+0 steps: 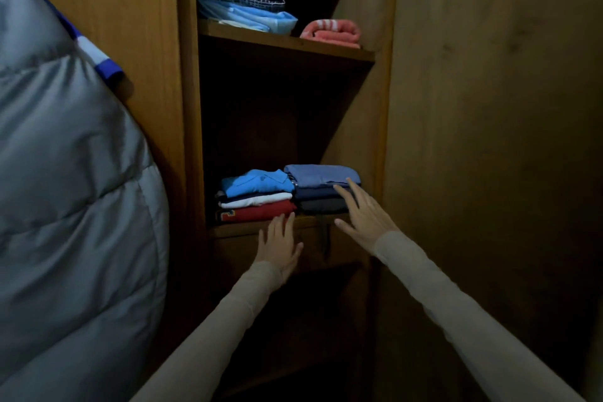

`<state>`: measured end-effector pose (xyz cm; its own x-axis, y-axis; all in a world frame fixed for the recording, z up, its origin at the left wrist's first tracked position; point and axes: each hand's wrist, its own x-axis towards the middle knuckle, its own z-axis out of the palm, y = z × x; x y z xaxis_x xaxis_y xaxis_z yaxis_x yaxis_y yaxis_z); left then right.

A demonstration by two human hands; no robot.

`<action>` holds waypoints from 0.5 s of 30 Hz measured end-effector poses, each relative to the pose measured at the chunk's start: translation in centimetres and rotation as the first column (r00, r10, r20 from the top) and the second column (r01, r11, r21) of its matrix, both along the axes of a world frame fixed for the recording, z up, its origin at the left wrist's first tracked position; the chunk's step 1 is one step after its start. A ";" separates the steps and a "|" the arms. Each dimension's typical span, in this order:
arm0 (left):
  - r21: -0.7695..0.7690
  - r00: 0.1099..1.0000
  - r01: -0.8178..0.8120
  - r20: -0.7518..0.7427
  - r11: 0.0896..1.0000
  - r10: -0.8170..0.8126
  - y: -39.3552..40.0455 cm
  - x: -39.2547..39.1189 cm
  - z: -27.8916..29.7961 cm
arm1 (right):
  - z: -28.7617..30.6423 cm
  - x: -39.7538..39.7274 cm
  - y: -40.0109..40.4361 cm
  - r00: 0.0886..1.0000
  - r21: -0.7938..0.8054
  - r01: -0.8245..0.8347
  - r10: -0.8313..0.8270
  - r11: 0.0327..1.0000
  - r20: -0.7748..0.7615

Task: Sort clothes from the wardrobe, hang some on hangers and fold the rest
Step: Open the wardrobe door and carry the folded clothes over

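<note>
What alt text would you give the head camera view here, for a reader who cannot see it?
Two open hands, left hand and right hand, reach toward two stacks of folded shirts on a lower shelf of an open wooden wardrobe. The shelf above holds folded blue garments and a rolled pink towel; a grey puffer jacket fills the left.

A dim wooden wardrobe (385, 127) stands open, its upper shelf (287, 46) catching faint light, its door (489, 140) swung out at right.
</note>
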<state>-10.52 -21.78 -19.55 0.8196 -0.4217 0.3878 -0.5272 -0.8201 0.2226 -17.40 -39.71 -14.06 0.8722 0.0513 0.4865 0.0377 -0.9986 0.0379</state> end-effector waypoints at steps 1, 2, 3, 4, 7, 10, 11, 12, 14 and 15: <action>-0.013 1.000 0.028 -0.012 1.000 -0.028 -0.2 -1.1 -0.3 | 0.0 -1.7 0.2 1.000 -0.002 0.021 -0.021 1.000 0.011; -0.025 0.998 0.057 -0.023 0.998 -0.058 -0.5 -2.3 -0.4 | 0.0 -3.3 0.2 0.999 -0.008 0.044 -0.044 0.999 0.028; -0.031 0.995 0.087 -0.038 0.996 -0.088 -0.9 -3.4 -0.6 | 0.1 -4.8 0.3 0.997 -0.015 0.067 -0.066 0.998 0.043; -0.037 0.991 0.120 -0.054 0.992 -0.122 -1.4 -4.6 -0.6 | 0.2 -6.4 0.3 0.994 -0.024 0.093 -0.091 0.995 0.055; -0.056 0.975 0.206 -0.074 0.977 -0.210 -3.5 -7.7 -0.6 | 0.8 -11.0 0.0 0.980 -0.114 0.186 -0.175 0.976 0.093; -0.078 0.950 0.299 -0.072 0.951 -0.304 -6.4 -10.9 -0.4 | 2.3 -14.9 -0.7 0.958 -0.219 0.257 -0.219 0.941 0.186; -0.092 0.941 0.327 -0.063 0.941 -0.333 -7.5 -11.9 -0.4 | 2.9 -15.9 -1.2 0.945 -0.244 0.292 -0.241 0.925 0.220; -0.113 0.930 0.354 -0.058 0.928 -0.362 -8.6 -12.8 -0.2 | 3.6 -16.8 -1.6 0.931 -0.268 0.329 -0.264 0.905 0.252; -0.173 0.902 0.412 -0.060 0.895 -0.427 -10.8 -14.6 0.5 | 5.1 -18.5 -2.7 0.894 -0.312 0.408 -0.305 0.858 0.329; -0.210 0.884 0.442 -0.059 0.872 -0.463 -11.8 -15.5 0.9 | 5.9 -19.3 -3.2 0.868 -0.327 0.444 -0.309 0.835 0.389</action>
